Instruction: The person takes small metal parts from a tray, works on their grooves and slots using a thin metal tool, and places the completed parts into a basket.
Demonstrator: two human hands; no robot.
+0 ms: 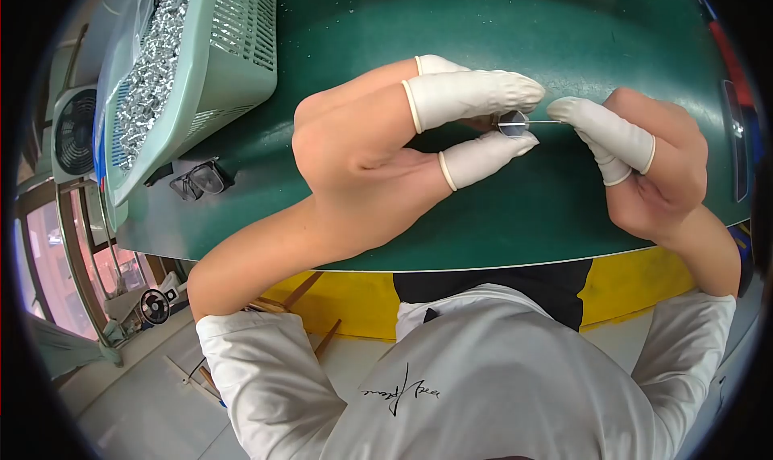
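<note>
While a grille-fronted fan unit stands at the far left, near a pink-lit window, the pale green basket to its right holds a heap of small shiny metal pieces within slotted walls. Just beside the basket's near end, what look like dark-rimmed glasses lie on your green tabletop, its far part dotted with tiny pale flecks. Past its near edge, yellow flooring shows on both sides of your body. Over the middle of the table, your left hand pinches a small metal part between white-covered thumb and fingers, which hide some of it. From that part a thin rod runs rightward; you cannot tell here whether it enters the part or only rests against it. Your right hand has its covered fingertips pressed together on the rod's other end. Farther right, a flat dark object lies by the table's edge.
</note>
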